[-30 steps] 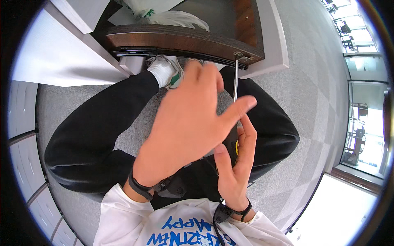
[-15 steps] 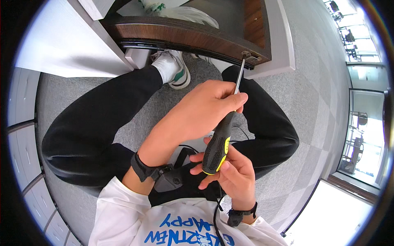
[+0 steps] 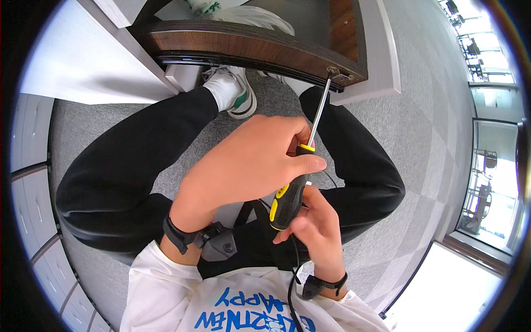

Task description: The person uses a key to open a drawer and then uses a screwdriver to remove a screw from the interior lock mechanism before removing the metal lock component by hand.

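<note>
Left hand (image 3: 243, 163) pinches the screwdriver (image 3: 291, 203); right hand (image 3: 322, 231) curls its fingers, grip unclear. Tilting could slip the tip off the drawer's (image 3: 221, 45) near-right corner fitting (image 3: 334, 71).

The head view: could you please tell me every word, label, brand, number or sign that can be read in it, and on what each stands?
White shirt: large blue lettering on the front, legible in part, upside down in this view; I am not copying the words out.
Plastic bag: green print, too small and crumpled to read.
Screwdriver: small dark marks on the handle's yellow part, too small to read.
</note>
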Motion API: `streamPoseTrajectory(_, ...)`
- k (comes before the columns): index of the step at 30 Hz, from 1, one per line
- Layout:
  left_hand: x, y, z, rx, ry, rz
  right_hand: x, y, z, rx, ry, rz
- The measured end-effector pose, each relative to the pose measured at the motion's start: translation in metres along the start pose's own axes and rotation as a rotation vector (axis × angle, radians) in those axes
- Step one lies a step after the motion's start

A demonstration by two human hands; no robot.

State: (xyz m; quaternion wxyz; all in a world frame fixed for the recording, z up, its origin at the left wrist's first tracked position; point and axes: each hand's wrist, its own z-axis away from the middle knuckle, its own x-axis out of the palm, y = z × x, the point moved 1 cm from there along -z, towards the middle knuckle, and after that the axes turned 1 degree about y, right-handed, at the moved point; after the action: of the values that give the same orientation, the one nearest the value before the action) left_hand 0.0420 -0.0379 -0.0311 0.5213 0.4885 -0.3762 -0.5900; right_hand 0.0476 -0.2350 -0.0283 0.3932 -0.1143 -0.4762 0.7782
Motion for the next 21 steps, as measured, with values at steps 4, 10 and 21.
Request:
streamPoseTrajectory(4, -0.001, 0.004, -0.003, -0.117, -0.168, 0.236, -0.008, -0.006, 0.003, 0.034, -0.112, -0.287)
streamPoseTrajectory(10, 0.001, 0.002, 0.002, -0.028, -0.086, 0.282, -0.005, -0.009, -0.001, -0.043, 0.011, -0.181)
streamPoseTrajectory(21, 0.005, 0.001, -0.001, -0.088, -0.098, 0.212, -0.013, -0.001, -0.003, -0.008, -0.167, -0.244)
